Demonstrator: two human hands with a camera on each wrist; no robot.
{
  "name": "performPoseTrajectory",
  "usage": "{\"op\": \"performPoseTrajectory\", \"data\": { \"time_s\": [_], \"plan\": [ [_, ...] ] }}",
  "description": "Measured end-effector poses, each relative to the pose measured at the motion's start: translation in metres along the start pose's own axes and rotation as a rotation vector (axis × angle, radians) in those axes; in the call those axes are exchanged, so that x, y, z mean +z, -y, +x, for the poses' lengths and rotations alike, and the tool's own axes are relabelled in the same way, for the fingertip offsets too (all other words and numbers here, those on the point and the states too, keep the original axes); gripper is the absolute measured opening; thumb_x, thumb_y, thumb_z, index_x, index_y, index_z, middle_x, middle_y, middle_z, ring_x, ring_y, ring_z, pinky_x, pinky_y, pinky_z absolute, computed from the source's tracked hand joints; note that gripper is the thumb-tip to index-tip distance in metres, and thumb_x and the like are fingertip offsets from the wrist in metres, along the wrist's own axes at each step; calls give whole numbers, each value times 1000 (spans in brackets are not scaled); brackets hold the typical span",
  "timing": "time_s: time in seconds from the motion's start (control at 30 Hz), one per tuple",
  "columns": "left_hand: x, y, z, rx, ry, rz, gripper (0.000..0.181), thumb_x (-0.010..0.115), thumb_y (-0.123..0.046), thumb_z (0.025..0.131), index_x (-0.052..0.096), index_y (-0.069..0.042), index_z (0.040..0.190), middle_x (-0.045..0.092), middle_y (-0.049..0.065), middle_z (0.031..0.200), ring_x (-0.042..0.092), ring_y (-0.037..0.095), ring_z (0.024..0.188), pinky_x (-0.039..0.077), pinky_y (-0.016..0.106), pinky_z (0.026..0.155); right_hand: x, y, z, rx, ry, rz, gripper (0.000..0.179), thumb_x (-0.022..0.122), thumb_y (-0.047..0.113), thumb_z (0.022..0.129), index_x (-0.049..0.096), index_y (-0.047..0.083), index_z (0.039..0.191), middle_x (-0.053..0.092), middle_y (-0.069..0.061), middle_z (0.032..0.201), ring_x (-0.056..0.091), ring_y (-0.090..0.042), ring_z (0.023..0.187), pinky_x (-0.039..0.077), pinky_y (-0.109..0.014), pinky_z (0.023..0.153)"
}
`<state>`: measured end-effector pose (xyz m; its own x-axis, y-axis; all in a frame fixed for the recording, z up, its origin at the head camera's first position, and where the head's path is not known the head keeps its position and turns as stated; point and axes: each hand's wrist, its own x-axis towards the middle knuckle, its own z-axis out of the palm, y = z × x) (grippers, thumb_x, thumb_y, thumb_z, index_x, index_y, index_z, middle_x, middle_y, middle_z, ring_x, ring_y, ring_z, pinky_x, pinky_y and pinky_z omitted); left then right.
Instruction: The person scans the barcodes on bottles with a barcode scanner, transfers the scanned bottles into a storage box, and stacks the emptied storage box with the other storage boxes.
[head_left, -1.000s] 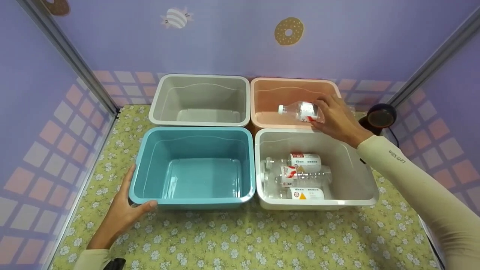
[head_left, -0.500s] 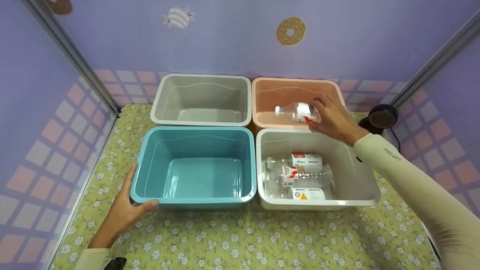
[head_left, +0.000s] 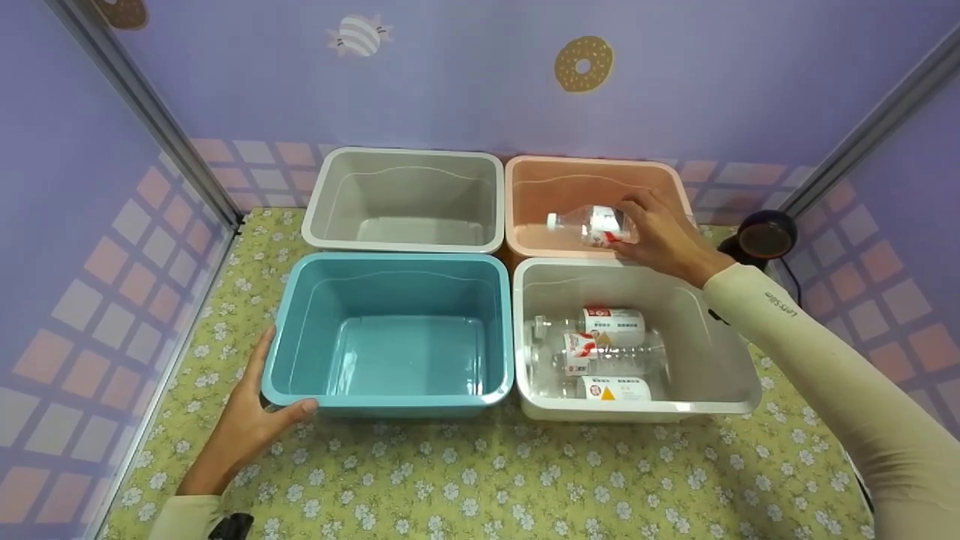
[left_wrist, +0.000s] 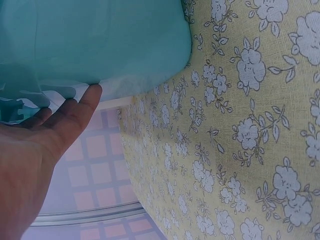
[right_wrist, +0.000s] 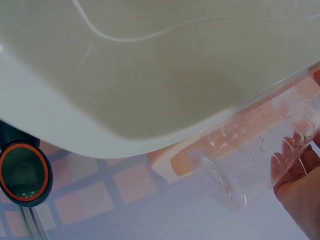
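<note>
In the head view my right hand [head_left: 664,232] grips a clear plastic bottle [head_left: 592,225] with a white cap and a red-and-white label. The bottle lies sideways over the orange basin [head_left: 574,166], its cap pointing left. In the right wrist view the fingers curl round the clear bottle [right_wrist: 250,145], whose base faces the camera. My left hand [head_left: 247,412] rests at the near left corner of the blue basin [head_left: 386,403], thumb by the front rim. Its fairly straight fingers [left_wrist: 75,115] lie along the outer wall in the left wrist view.
A white basin [head_left: 712,375] at the front right holds several clear bottles [head_left: 611,322] lying down. The grey basin [head_left: 401,199] stands at the back left. A dark round device [head_left: 765,234] stands right of the orange basin. Purple walls enclose the flowered tablecloth [head_left: 450,480].
My right hand has moved slightly left with the bottle, over the orange basin. The left hand stays at the blue basin's corner.
</note>
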<state>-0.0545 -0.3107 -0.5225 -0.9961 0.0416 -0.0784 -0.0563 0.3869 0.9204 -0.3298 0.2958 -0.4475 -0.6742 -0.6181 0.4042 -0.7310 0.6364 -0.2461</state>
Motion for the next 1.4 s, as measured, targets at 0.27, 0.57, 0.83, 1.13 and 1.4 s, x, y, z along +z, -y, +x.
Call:
{"op": "performPoseTrajectory", "data": {
  "time_s": [0.27,0.57,0.83,1.13,1.4],
  "plan": [
    [-2,0,0,-17,4,29,123,84,-24,96,-7,-47,176,8,30,180,30,65,154,35,83,114,4,1,4,42,33,63,51,92,-1,83,65,-17,123,59,-37,131,51,-57,129,40,-65,112],
    [-2,1,0,-25,1,43,125,86,-24,95,-7,-48,175,3,27,182,24,66,156,26,87,115,5,0,10,24,28,73,53,94,0,82,66,-19,122,62,-39,129,55,-57,126,41,-67,113],
    [-1,1,-1,-12,-2,9,124,86,-21,95,-5,-45,176,9,31,180,34,65,152,37,79,115,11,-1,13,-6,5,65,45,94,2,82,68,-16,114,65,-35,120,56,-59,122,35,-71,114],
    [0,2,-3,-5,-3,0,124,86,-21,94,-4,-45,177,11,31,179,34,64,152,38,78,115,14,3,16,43,50,120,45,95,3,83,69,-15,115,63,-32,120,58,-50,112,46,-63,101],
    [-2,2,-1,-17,1,2,125,86,-21,95,-5,-45,176,7,30,180,31,65,154,34,80,117,14,5,14,46,47,146,51,90,0,87,65,-18,127,59,-37,132,53,-56,125,44,-66,109]
  ]
}}
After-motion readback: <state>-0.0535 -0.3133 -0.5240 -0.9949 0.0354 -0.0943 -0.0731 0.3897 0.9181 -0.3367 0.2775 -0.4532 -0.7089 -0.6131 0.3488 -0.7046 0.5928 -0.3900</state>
